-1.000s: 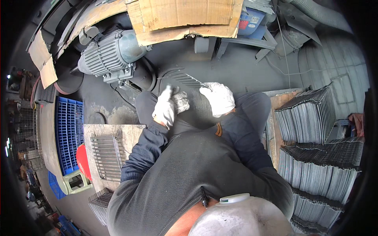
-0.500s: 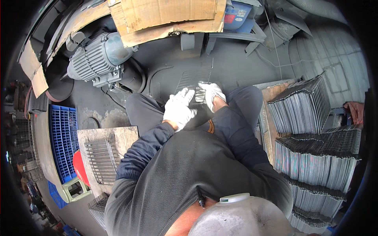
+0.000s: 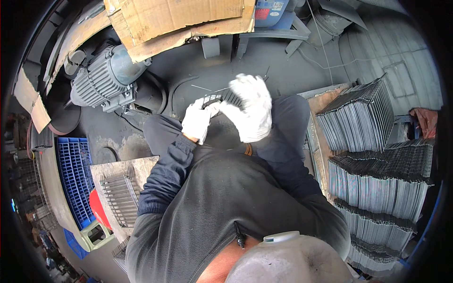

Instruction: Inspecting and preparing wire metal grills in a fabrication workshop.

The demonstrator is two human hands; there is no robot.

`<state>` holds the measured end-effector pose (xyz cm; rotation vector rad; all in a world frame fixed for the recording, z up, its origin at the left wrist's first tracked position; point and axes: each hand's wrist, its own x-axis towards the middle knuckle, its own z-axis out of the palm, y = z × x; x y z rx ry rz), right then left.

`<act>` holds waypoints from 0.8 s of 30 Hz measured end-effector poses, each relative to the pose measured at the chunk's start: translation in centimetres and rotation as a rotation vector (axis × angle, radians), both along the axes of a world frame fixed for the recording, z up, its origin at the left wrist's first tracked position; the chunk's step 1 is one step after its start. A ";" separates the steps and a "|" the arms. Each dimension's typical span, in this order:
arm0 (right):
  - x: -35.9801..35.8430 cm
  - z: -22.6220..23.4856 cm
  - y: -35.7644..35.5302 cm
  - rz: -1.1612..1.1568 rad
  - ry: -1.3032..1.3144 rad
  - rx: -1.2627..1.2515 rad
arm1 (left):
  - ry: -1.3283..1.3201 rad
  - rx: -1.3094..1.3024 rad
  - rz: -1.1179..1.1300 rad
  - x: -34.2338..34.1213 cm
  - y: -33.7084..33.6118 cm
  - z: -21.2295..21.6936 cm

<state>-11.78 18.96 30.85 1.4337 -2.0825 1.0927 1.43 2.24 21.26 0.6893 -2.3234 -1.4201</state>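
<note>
Both hands wear white gloves and are over the gap between my knees. My left hand is closed on the near left edge of a dark wire rack, a grid of thin parallel rods. My right hand is lifted over the rack's right side, its thumb stretched toward my left hand and its fingers extended, a little blurred. It covers much of the rack, and I see nothing held in it.
Tall stacks of wire racks stand on my right. On my left, several racks lie on a board, beside a blue plastic crate. Ahead are a grey electric motor and cardboard.
My right hand has come off the rack's right side, rising and turning with its fingers extended. My left hand has shifted left and now grips the rack's edge. The view has turned slightly.
</note>
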 end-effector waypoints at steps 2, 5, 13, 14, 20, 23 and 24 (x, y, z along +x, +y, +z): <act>0.6 0.5 -0.6 0.060 0.126 0.016 | 0.099 0.072 -0.064 0.5 -0.2 1.5; 0.4 -0.1 -0.5 0.000 0.160 0.086 | 0.199 0.359 0.036 1.4 0.3 2.6; -2.1 2.1 1.2 -0.217 0.039 -0.008 | 0.251 0.726 0.059 4.2 0.8 6.6; -2.1 1.8 1.1 -0.215 0.040 -0.006 | 0.289 0.805 0.050 4.3 0.7 6.6; -3.6 -1.4 2.0 0.605 -1.546 -0.990 | 0.414 0.822 -0.018 4.7 1.0 7.6; -2.8 0.3 3.1 0.411 -1.324 -0.757 | 0.391 0.709 -0.050 4.9 0.3 8.5; -2.4 1.2 3.2 0.414 -1.328 -0.750 | 0.409 0.697 -0.040 4.9 0.3 9.2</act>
